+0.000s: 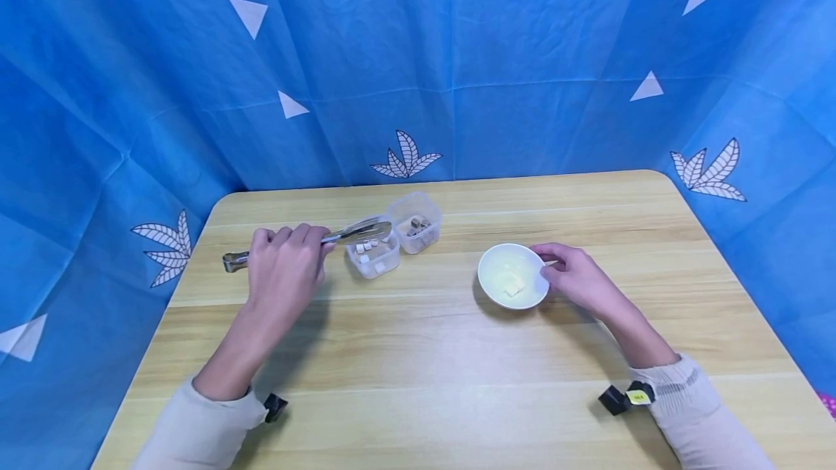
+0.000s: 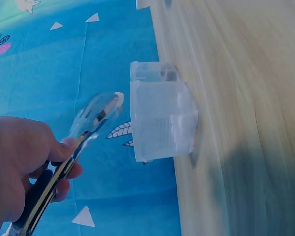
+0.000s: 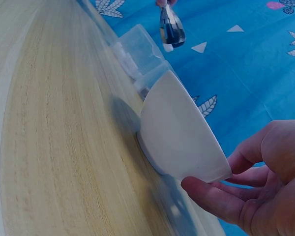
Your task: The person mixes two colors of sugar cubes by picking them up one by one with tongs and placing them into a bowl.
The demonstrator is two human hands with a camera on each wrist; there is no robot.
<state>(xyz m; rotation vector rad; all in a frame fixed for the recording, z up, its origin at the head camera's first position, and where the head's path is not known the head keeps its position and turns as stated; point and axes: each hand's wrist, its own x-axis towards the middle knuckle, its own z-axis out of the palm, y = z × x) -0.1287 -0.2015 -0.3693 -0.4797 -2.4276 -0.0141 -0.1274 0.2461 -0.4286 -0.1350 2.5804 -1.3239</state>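
Observation:
My left hand (image 1: 285, 267) grips metal tongs (image 1: 358, 233), their tips above the nearer clear plastic container (image 1: 375, 267). A small white cube (image 3: 168, 47) sits at the tongs' tips, best seen in the right wrist view. Several white cubes (image 1: 364, 247) lie in that container. My right hand (image 1: 578, 278) pinches the rim of a white bowl (image 1: 493, 292), thumb and fingers on its right side. Inside the bowl a pale square piece (image 1: 513, 287) rests near the bottom.
Behind the nearer container, touching it, stands a second clear container (image 1: 431, 216) with several brownish pieces (image 1: 416, 225). The wooden table (image 1: 418, 383) ends at a blue curtain (image 1: 457, 114) with white leaf and triangle prints. A small black device (image 1: 614, 400) is at the right wrist.

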